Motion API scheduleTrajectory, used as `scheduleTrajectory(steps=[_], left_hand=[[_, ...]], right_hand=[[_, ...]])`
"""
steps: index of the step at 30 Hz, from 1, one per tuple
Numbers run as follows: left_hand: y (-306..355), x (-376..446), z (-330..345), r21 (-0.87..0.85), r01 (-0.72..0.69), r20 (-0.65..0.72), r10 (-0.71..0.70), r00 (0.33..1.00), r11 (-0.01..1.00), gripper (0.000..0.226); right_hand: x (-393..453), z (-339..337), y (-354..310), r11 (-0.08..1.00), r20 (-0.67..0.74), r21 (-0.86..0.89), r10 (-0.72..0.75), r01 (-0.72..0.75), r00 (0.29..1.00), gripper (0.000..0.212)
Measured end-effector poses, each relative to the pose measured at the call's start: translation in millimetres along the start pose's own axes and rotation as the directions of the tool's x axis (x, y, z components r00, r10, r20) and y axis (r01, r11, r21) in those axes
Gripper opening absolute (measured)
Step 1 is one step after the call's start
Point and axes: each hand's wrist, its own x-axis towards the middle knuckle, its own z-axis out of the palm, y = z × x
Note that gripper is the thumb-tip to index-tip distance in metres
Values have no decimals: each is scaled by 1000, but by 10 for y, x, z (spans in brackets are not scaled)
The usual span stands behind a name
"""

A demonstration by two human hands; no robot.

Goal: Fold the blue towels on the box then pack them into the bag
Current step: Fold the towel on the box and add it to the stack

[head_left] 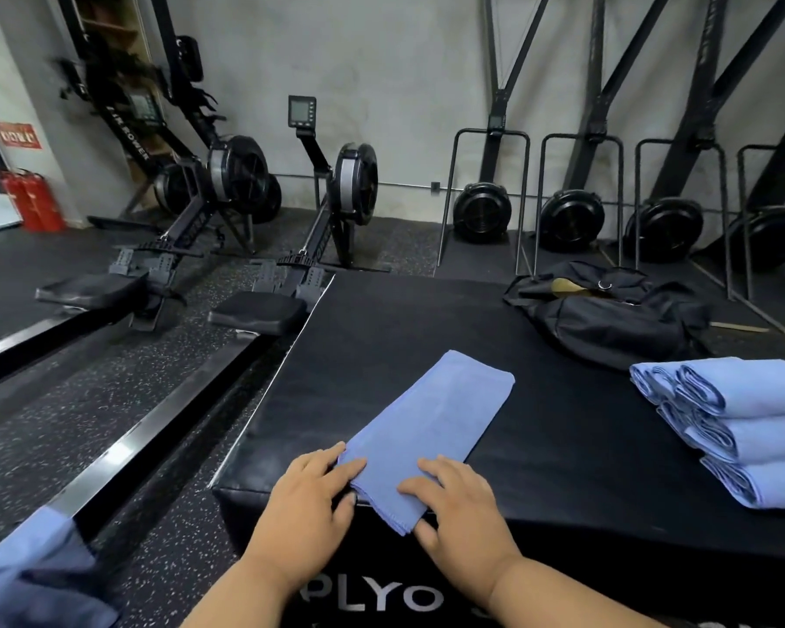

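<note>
A blue towel (436,428), folded into a long strip, lies diagonally on the black plyo box (381,328). Its near end hangs slightly over the box's front edge. My left hand (309,505) rests at the strip's near left corner with its fingers lying on the cloth. My right hand (458,509) lies on the near end, fingers on top and the thumb tucked under the hanging edge. A stack of folded blue towels (739,428) sits at the box's right side. The black bag (608,310) lies at the far right corner, unzipped on top.
More blue cloth (32,577) lies at the bottom left, off the box. Two rowing machines (227,247) stretch along the floor to the left. Ski machines with fan wheels (572,219) stand against the back wall. Red fire extinguishers (32,201) stand at the far left.
</note>
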Motion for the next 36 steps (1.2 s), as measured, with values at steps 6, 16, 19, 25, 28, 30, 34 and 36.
scheduleTrajectory(steps=[6,16,19,25,28,30,34,36], left_hand=[[-3,6,-30,135,35,78,-46,996,990,72],[79,89,-70,-29,33,-32,-34,999,999,39],[143,73,-72,-54,-18,-41,15,999,998,25],[353,26,-165,-113,-171,-57,165,985,979,9],[431,-15,-212,-209,-141,-42,135,990,968,13],[478,-39,-223,-311,-61,18,69,997,948,15],[512,5,-192,-365,72,92,-41,995,928,8],[527,24,-165,-339,107,96,-78,992,935,11]], right_hand=[[22,-19,29,998,-40,46,31,-30,999,36],[-90,-148,84,952,98,256,149,-170,984,38],[-177,-260,134,947,98,254,176,-196,979,40],[-309,-484,174,974,24,187,127,-130,992,7],[-372,-503,181,955,41,231,182,-186,982,13],[-385,-542,203,918,42,297,263,-263,964,12],[-366,-586,295,845,54,412,351,-341,935,19],[-346,-567,311,829,71,422,373,-366,925,23]])
